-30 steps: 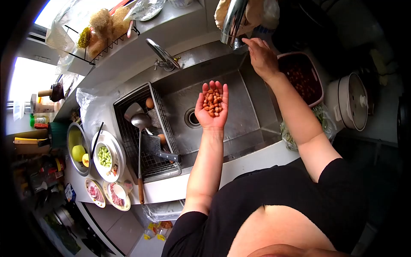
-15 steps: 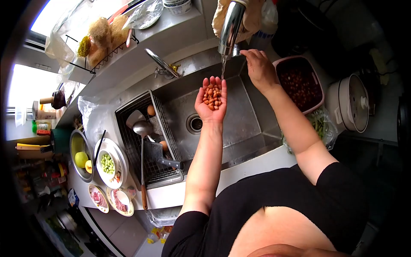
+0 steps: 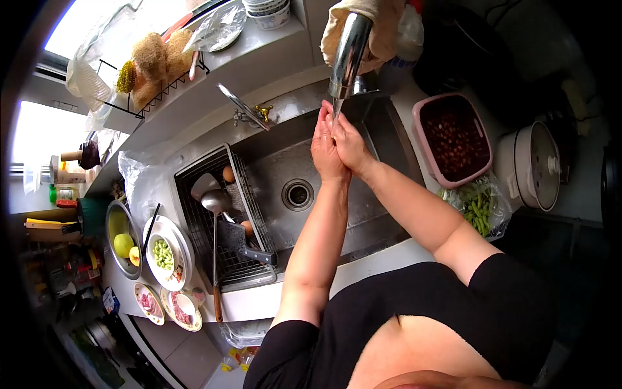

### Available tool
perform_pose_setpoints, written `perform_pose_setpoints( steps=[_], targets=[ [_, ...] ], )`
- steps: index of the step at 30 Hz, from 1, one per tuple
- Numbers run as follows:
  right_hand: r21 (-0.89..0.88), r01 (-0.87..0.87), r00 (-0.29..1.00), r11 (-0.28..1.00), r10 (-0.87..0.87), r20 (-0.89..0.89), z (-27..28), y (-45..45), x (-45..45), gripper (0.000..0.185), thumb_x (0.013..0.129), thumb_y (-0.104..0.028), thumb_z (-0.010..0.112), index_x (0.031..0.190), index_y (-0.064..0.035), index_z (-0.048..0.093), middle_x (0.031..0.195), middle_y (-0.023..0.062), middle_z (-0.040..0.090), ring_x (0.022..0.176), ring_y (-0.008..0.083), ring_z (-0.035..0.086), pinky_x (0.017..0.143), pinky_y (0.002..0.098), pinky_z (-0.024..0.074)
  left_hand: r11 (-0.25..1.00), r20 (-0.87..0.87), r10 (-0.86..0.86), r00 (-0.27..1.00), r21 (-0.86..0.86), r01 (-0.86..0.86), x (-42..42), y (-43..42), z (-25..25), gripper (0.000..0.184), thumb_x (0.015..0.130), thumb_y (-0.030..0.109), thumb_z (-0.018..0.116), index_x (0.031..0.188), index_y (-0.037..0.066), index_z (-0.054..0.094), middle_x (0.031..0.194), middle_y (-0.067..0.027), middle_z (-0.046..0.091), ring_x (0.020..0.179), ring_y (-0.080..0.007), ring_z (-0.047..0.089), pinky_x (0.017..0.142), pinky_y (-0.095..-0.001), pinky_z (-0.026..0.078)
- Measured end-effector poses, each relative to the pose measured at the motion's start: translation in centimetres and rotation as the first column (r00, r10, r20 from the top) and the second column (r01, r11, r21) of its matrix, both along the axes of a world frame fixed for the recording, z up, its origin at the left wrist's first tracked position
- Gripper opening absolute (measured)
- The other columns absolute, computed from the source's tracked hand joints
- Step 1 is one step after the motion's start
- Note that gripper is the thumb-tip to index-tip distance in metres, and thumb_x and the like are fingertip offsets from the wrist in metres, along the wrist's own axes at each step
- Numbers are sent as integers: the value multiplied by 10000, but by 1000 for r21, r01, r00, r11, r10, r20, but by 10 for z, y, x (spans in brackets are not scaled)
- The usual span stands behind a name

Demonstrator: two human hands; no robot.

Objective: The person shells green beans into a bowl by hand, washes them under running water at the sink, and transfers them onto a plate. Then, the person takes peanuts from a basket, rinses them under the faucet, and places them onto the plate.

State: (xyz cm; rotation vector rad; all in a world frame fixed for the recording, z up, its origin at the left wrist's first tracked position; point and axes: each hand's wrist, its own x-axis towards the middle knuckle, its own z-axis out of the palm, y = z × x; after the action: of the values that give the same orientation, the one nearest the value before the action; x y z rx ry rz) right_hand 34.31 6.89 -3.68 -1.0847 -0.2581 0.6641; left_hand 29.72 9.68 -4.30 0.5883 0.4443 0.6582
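Note:
Under the running tap [image 3: 348,58], my left hand [image 3: 325,155] and my right hand [image 3: 352,148] are pressed together over the sink, palms facing. The handful of peanuts that lay in my left palm is now hidden between them. Water from the spout falls onto my fingers. Both hands are above the steel sink [image 3: 363,214], to the right of the drain [image 3: 298,194]. Right of the sink stands a pink basin [image 3: 421,139] with many reddish-brown peanuts [image 3: 453,133] in dark water.
A dish rack [image 3: 227,259] holding a ladle [image 3: 216,202], a cleaver [image 3: 230,236] and eggs sits across the sink's left side. Left of it are a bowl of green beans [image 3: 163,254] and plates of meat [image 3: 184,308]. Bagged green pods [image 3: 479,211] and a lidded pot [image 3: 536,167] stand right.
My right hand has come from beside the tap lever down onto my left hand, covering the peanuts. Both hands are now closed together under the stream.

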Motion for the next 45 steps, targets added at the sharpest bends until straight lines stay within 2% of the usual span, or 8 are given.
perform_pose_setpoints(
  steps=[1, 5, 13, 16, 19, 27, 32, 45],
  targets=[
    [-20, -19, 999, 1000, 20, 49, -3, 4, 4, 369, 964, -241, 413, 1231, 5, 479, 1211, 71, 508, 1054, 136, 489, 939, 260, 376, 974, -136, 8, 991, 224, 23, -4, -2, 5, 383, 982, 249, 335, 1275, 30, 445, 1261, -85, 493, 1140, -176, 484, 970, -297, 381],
    [-111, -47, 958, 993, 76, 275, -23, 8, -5, 430, 966, -264, 388, 1299, 6, 420, 1308, 105, 457, 1196, 168, 429, 1008, 272, 317, 989, -97, 2, 995, 149, 13, -11, 1, 3, 426, 994, 236, 291, 1363, 26, 328, 1365, -79, 392, 1219, -169, 404, 1020, -285, 310],
    [-163, -84, 983, 983, 108, 146, -9, 4, -17, 447, 969, -278, 359, 1326, -11, 397, 1335, 81, 441, 1207, 148, 420, 1005, 262, 328, 979, -149, 10, 989, 202, 20, -18, 3, -2, 443, 998, 263, 250, 1379, 44, 309, 1400, -81, 356, 1254, -179, 375, 1043, -300, 295],
    [220, 0, 896, 976, 98, -433, -6, 2, -12, 443, 947, -283, 300, 1251, -20, 485, 1231, 77, 525, 1107, 153, 505, 969, 295, 387, 980, 78, 53, 996, -193, -37, -18, 8, 1, 470, 981, 328, 243, 1319, 38, 393, 1311, -94, 458, 1199, -231, 441, 1033, -364, 326],
    [415, 39, 844, 909, 192, -501, -2, -2, -5, 445, 927, -299, 312, 1178, -6, 534, 1162, 84, 573, 1058, 177, 541, 951, 318, 407, 965, 216, 52, 975, -261, 7, -23, 11, -5, 486, 955, 347, 244, 1198, 31, 521, 1248, -109, 518, 1205, -255, 439, 1038, -414, 316],
    [406, 85, 857, 910, 141, -495, 10, -5, -14, 547, 916, -468, 335, 1118, -13, 562, 1057, 92, 624, 962, 188, 588, 904, 353, 448, 921, 318, 159, 935, -388, -25, -25, 7, -11, 524, 956, 390, 232, 1198, 26, 521, 1278, -119, 494, 1211, -270, 432, 1056, -425, 298],
    [249, 75, 944, 966, 12, -329, 13, 0, -25, 692, 910, -543, 242, 1280, 12, 427, 1268, 127, 498, 1180, 200, 449, 1024, 334, 327, 930, 312, 98, 945, -366, 25, -25, 6, -10, 464, 958, 352, 288, 1231, 35, 489, 1290, -115, 483, 1210, -257, 435, 1048, -411, 310],
    [180, 64, 998, 982, -59, -36, 3, -9, -76, 497, 956, -365, 286, 1321, -28, 307, 1327, 145, 430, 1154, 183, 436, 1001, 300, 320, 889, 369, 128, 920, -453, 58, -63, 3, -44, 338, 939, 254, 386, 1158, 58, 554, 1224, -112, 537, 1155, -245, 486, 1008, -386, 366]
  ],
)
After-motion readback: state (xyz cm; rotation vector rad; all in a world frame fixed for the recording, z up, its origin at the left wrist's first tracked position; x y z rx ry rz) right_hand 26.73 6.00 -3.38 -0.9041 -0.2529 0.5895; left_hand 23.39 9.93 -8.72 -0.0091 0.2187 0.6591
